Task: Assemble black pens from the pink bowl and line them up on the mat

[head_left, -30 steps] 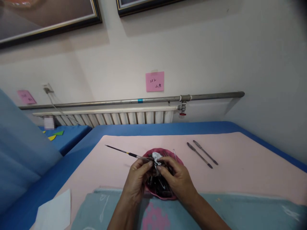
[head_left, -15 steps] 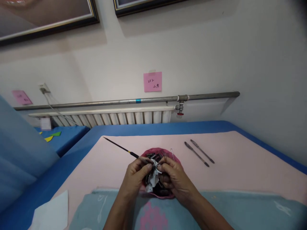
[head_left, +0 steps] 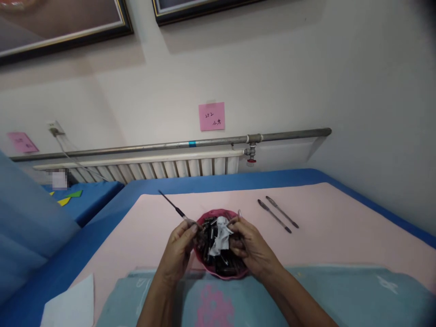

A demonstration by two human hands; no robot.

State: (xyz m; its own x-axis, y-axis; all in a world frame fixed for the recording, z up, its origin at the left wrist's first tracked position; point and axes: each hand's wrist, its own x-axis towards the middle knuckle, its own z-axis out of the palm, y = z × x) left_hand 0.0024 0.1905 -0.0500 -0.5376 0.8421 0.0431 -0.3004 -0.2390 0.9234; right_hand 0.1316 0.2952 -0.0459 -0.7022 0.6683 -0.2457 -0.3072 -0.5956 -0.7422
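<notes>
Over the left rim of a pink basket (head_left: 218, 212), my left hand (head_left: 180, 245) pinches a pen refill (head_left: 170, 202) with a dark grip part; its thin end points up and to the left. At the basket's right side, my right hand (head_left: 250, 243) is closed on a crumpled white tissue (head_left: 220, 238), which hangs over the basket. A clear thin tube (head_left: 239, 213) sticks up by the right fingers; whether they hold it I cannot tell. Dark pen parts (head_left: 208, 236) fill the basket.
Two dark pens (head_left: 282, 212) lie side by side on the pink sheet, right of the basket. A teal patterned cloth (head_left: 306, 290) covers the near edge. White paper (head_left: 70, 302) lies at the lower left. Behind the table are a radiator (head_left: 184, 165) and a pipe (head_left: 153, 147).
My hands have moved apart. The left hand has shifted left with the refill, away from the tissue, which stays in my right hand. The view has turned slightly.
</notes>
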